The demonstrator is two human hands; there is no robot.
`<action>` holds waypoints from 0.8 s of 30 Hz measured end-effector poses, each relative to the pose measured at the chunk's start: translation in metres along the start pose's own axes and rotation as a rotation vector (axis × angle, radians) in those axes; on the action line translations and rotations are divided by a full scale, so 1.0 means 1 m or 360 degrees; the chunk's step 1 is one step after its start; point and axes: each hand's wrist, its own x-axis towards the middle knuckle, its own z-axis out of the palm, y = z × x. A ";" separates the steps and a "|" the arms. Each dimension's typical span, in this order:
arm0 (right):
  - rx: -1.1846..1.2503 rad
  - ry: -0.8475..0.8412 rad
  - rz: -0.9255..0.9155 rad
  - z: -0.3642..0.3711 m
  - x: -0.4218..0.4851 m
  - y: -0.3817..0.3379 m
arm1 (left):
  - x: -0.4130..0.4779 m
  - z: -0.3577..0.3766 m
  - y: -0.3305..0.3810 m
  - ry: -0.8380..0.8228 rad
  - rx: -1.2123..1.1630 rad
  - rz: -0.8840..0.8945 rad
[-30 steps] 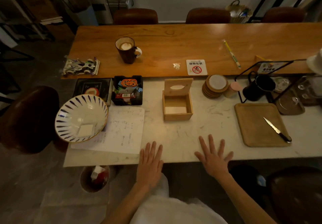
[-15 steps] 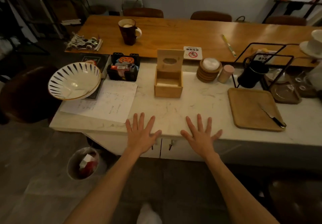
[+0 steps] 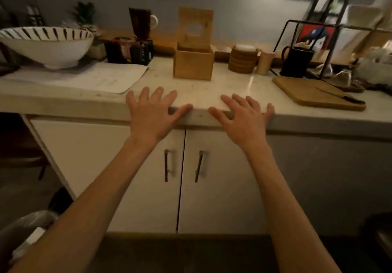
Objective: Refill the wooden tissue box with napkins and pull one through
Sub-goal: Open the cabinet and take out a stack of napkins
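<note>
The wooden tissue box (image 3: 193, 63) stands on the marble counter (image 3: 212, 94), straight ahead of me. Its lid (image 3: 195, 28), with an oval slot, is tipped up at the back. From this low angle the inside of the box is hidden. My left hand (image 3: 151, 113) and my right hand (image 3: 244, 116) lie flat with spread fingers on the counter's front edge, a short way in front of the box. Neither holds anything. No napkins show.
A striped bowl (image 3: 45, 45) and a paper sheet (image 3: 101, 77) sit at left. Right of the box are a coaster stack (image 3: 242, 60), a black jug (image 3: 297, 61) and a cutting board (image 3: 316, 93) with a knife. Two white cabinet doors (image 3: 182, 177) with handles are below.
The camera has dropped from above the counter to about its level, so the cabinet doors now show. Both hands stay flat at the counter's edge. The box has not moved.
</note>
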 end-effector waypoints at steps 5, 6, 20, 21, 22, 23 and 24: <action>-0.0201 0.0443 -0.0147 0.017 -0.020 0.006 | -0.008 -0.014 -0.006 0.0085 0.0052 0.0127; -0.0250 0.0460 -0.0144 0.018 -0.023 0.004 | -0.011 -0.020 -0.007 0.0060 0.0080 0.0165; -0.0158 0.0609 -0.0178 0.015 -0.021 0.003 | -0.030 -0.019 0.000 0.0336 -0.0196 0.0202; -0.0137 0.0594 -0.0179 0.014 -0.022 0.003 | -0.043 -0.011 0.001 0.0434 -0.0411 0.0159; -0.0116 0.0568 -0.0184 0.014 -0.022 0.004 | -0.062 0.001 0.004 0.0528 -0.0660 0.0053; -0.0099 0.0533 -0.0193 0.013 -0.023 0.005 | -0.082 0.017 0.008 0.0564 -0.0891 -0.0121; -0.0084 0.0485 -0.0205 0.013 -0.023 0.007 | -0.102 0.034 0.011 0.0497 -0.1085 -0.0341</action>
